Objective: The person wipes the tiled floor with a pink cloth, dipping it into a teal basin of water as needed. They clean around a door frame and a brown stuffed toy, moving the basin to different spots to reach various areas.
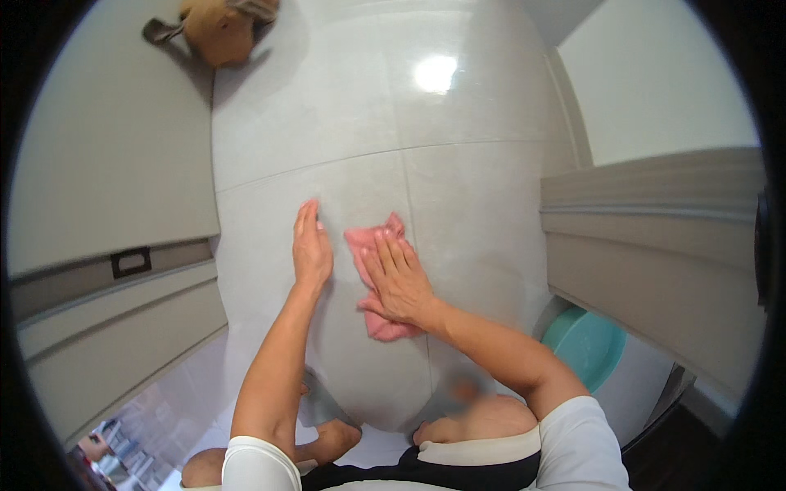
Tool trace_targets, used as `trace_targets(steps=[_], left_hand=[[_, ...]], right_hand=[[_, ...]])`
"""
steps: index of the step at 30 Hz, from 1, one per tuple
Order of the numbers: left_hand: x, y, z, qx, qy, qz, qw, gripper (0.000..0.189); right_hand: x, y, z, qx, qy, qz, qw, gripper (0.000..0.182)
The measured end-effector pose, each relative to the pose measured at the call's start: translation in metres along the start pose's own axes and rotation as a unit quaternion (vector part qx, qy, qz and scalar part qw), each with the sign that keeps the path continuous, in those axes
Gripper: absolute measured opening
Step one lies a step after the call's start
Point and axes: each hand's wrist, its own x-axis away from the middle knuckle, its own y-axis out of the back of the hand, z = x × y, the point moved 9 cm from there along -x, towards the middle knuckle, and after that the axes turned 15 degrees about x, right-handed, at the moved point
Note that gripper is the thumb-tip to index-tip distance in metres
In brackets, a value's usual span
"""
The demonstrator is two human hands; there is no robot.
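A crumpled pink cloth [384, 325] lies on the pale tiled floor [362, 184]. My right hand [399, 279] rests flat on the cloth, pressing it to the tiles with the fingers pointing away from me; its palm side is hidden. To the left of the cloth, my left hand [312, 251] stands on its edge on the floor, fingers extended and close together, apart from the cloth and holding nothing visible.
On the left is a beige door or panel [116, 153] with a dark latch plate [131, 262]. A brown object [218, 30] sits at the top left. A door frame [645, 239] and a turquoise basin [583, 347] are on the right.
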Motion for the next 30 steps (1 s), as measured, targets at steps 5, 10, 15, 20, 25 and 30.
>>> trace_targets(steps=[5, 10, 15, 20, 25, 30], left_hand=[[0.038, 0.035, 0.036, -0.064, 0.01, -0.026, 0.998, 0.046], [0.065, 0.05, 0.055, 0.021, 0.041, -0.068, 0.997, 0.046], [0.082, 0.075, 0.064, 0.052, 0.121, -0.139, 0.982, 0.046], [0.119, 0.114, 0.08, -0.005, 0.154, -0.138, 0.978, 0.048], [0.178, 0.163, 0.104, 0.008, 0.222, -0.208, 0.952, 0.049], [0.244, 0.202, 0.138, 0.0, 0.269, -0.269, 0.925, 0.049]], right_hand=[[-0.079, -0.003, -0.12, 0.158, -0.017, -0.073, 0.985, 0.067], [-0.108, 0.001, -0.094, 0.16, -0.098, -0.116, 0.975, 0.083], [-0.063, -0.028, 0.075, 0.003, 0.156, -0.007, 0.988, 0.077], [-0.174, -0.016, -0.006, 0.118, 0.076, -0.086, 0.986, 0.057], [-0.128, -0.023, 0.078, 0.071, 0.066, -0.079, 0.992, 0.082], [-0.031, -0.028, 0.21, -0.033, 0.408, 0.029, 0.912, 0.073]])
